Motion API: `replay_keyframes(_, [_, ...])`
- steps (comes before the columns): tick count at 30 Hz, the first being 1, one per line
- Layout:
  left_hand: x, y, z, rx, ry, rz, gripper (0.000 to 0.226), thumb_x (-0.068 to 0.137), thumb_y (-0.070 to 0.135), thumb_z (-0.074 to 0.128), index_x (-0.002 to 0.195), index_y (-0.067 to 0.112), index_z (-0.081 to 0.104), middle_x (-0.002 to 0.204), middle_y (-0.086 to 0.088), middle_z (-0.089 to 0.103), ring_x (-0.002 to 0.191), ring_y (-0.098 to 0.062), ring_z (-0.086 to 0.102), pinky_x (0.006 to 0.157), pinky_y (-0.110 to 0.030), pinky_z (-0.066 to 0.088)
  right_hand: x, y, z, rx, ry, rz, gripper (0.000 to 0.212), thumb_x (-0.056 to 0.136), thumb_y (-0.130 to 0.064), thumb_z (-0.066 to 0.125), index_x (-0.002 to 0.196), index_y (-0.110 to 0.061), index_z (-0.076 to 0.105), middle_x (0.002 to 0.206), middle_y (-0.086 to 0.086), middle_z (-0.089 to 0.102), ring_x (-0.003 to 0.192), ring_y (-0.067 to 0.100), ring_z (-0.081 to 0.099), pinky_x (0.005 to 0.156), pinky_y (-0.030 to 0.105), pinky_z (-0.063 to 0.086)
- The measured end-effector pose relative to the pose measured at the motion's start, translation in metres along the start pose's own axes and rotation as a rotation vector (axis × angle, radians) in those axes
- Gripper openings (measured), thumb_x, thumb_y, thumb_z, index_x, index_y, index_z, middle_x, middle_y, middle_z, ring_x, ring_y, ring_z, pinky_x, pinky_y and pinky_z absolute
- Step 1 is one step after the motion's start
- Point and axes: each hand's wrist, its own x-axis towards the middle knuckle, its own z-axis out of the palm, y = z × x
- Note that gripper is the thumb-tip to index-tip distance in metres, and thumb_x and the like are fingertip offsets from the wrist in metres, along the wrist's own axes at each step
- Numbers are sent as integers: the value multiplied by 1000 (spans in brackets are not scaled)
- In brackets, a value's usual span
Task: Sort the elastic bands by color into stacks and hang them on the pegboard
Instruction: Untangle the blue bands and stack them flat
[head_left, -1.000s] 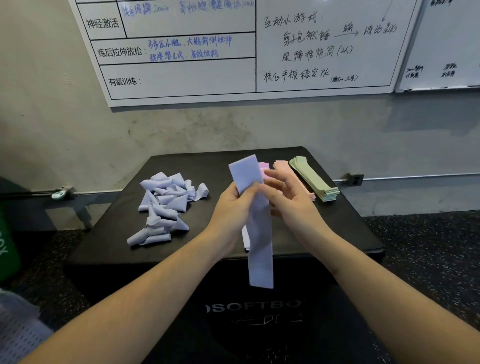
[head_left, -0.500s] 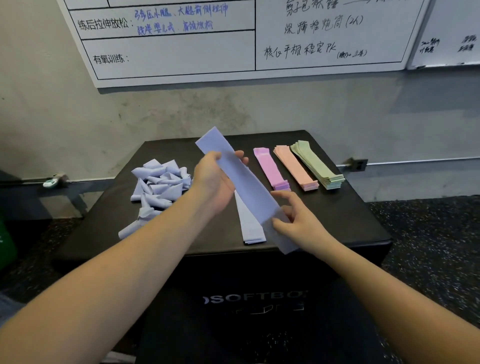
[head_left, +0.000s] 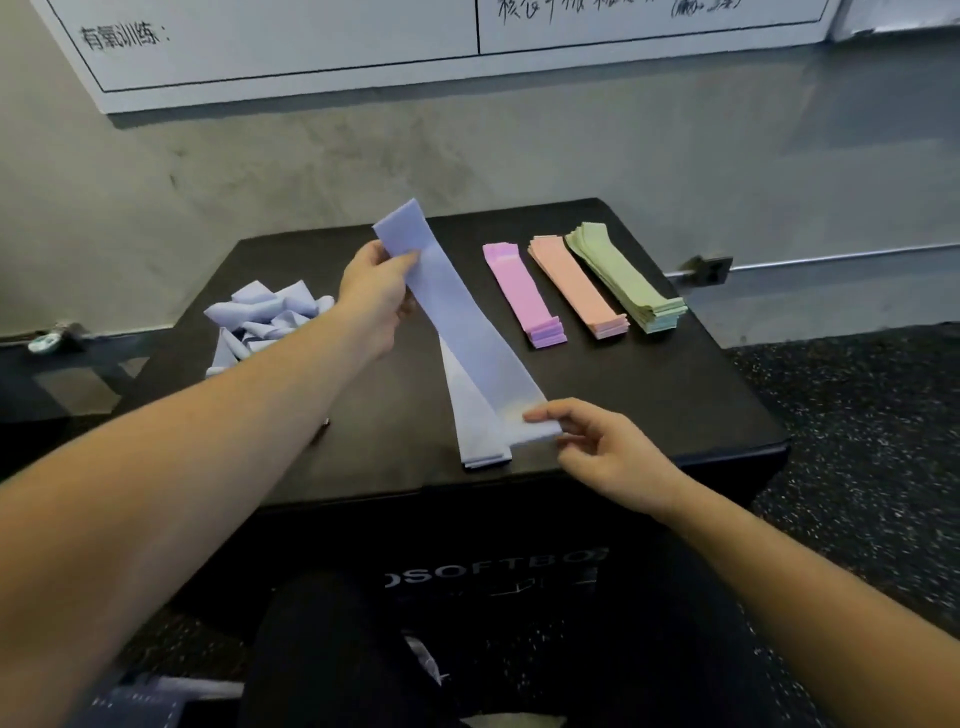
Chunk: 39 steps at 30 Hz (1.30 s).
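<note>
The left hand (head_left: 376, 296) is pinching the far end of a blue band (head_left: 457, 332) while the right hand (head_left: 597, 447) is pinching its near end, holding it flat over the blue stack (head_left: 475, 426) on the black box (head_left: 675, 405). Purple (head_left: 522, 293), pink (head_left: 576, 283) and green (head_left: 623, 275) stacks are lying sorted at far right; a loose blue heap (head_left: 260, 317) is waiting at left, and hanging looks not yet started

Feed looks pretty dim and soft on my end, flat indoor light, wide-angle bending at the edges, forearms blurry.
</note>
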Motion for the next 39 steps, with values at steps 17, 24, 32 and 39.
replay_keyframes(17, [86, -73, 29, 523, -64, 4, 17, 100, 25, 65, 116, 22, 60, 101, 0, 66, 79, -15, 65, 65, -26, 59, 91, 48, 26, -725, -126, -630, 16, 94, -37, 69, 106, -28, 74, 106, -7, 67, 104, 9, 54, 90, 25, 38])
replay_keyframes(24, [110, -114, 38, 514, -51, -36, 20, 100, 24, 65, 119, 23, 58, 109, 2, 64, 86, -17, 67, 62, -18, 55, 99, 69, 33, -672, -208, -552, 17, 94, -42, 64, 105, -33, 74, 105, -12, 61, 100, 8, 53, 88, 34, 43])
replay_keyframes(32, [115, -123, 27, 503, 2, -28, 25, 99, 15, 64, 121, 23, 57, 110, -2, 63, 80, -13, 66, 61, -19, 53, 103, 72, 30, -439, -164, -436, 22, 93, -47, 65, 105, -31, 73, 102, -17, 61, 102, 6, 53, 92, 35, 44])
replay_keyframes(39, [71, -113, -33, 706, -146, 284, 10, 98, 17, 60, 104, 24, 66, 89, 10, 64, 76, -4, 59, 66, -10, 45, 101, 71, 28, -237, -21, -377, 16, 94, -36, 62, 103, -26, 71, 98, -15, 66, 95, 15, 60, 84, 32, 50])
